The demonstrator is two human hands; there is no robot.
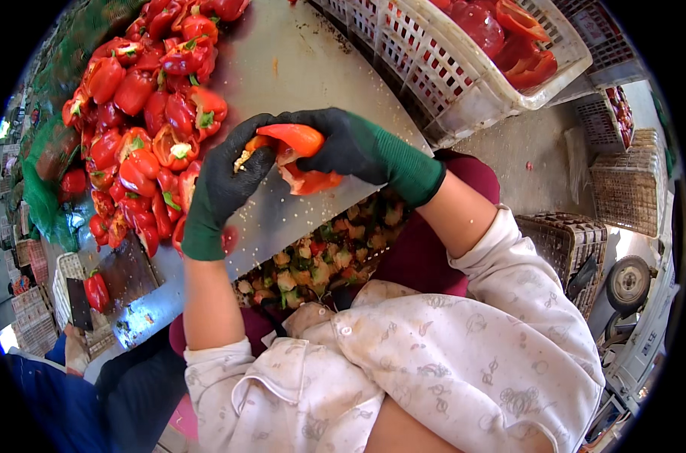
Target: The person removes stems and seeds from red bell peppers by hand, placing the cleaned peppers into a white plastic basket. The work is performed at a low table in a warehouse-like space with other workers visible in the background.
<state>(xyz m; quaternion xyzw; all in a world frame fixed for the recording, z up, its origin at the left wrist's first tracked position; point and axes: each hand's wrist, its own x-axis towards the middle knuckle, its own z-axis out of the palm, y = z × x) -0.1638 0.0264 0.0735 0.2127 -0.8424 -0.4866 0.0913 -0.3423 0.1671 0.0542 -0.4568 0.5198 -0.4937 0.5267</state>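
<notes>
Both hands wear green knitted gloves with black coating and meet over the metal table (275, 221). My right hand (346, 144) grips an opened red bell pepper (300, 140), its wall split into curved pieces. My left hand (235, 170) is closed around an orange-red part of a pepper with a clump of pale seeds (242, 161) showing at the thumb. Whether that part is still joined to the pepper is hidden by the fingers. To the left of my hands lies a large heap of red bell peppers (136, 93), several cut open with green stems.
A white plastic crate (428, 73) of red pepper pieces stands at the upper right. Below the table edge lie discarded pepper cores (320, 266). Green netting (48, 181) borders the heap. A co-worker's dark blue sleeve (43, 390) shows at lower left; more crates (626, 181) stand at right.
</notes>
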